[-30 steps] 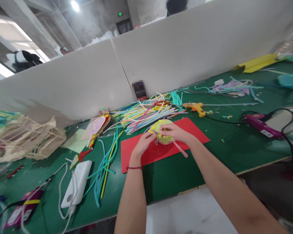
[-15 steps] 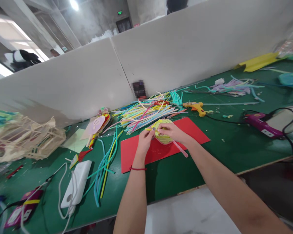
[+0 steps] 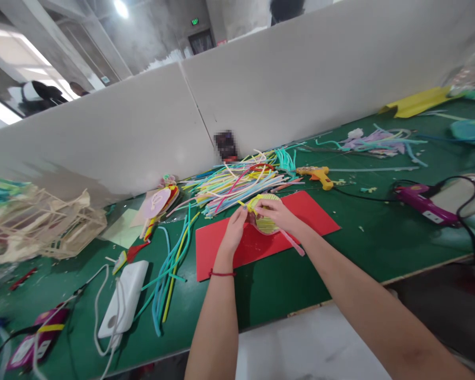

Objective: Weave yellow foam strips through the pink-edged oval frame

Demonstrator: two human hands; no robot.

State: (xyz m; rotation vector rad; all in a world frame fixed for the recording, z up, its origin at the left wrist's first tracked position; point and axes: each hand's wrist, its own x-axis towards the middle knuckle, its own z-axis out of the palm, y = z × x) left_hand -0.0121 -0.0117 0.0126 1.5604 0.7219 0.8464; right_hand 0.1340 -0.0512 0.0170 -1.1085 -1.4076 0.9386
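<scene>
A round yellow fan-like piece [image 3: 267, 224], covered with yellow strips and with a pink handle [image 3: 293, 244], is held over a red sheet [image 3: 221, 240]. My right hand [image 3: 275, 212] is closed on its upper part, fingertips pinched near the left edge. With its fingers pinched, my left hand [image 3: 236, 224] grips the yellow strip [image 3: 242, 203] just left of the round piece; the strip's short end pokes out above the fingertips. My fingers hide where the strip meets the piece.
Behind the red sheet lies a pile of coloured strips [image 3: 237, 184]. A yellow glue gun [image 3: 320, 176] rests at right, a purple device [image 3: 427, 203] beyond it. Loose strips [image 3: 170, 269], a white power bank [image 3: 124, 298] and a stick frame [image 3: 59, 221] are at left. A grey partition [image 3: 301, 79] stands behind.
My left hand has shifted slightly left and down, and the yellow strip's end now points up more steeply. My right hand stays almost in place on the round piece.
</scene>
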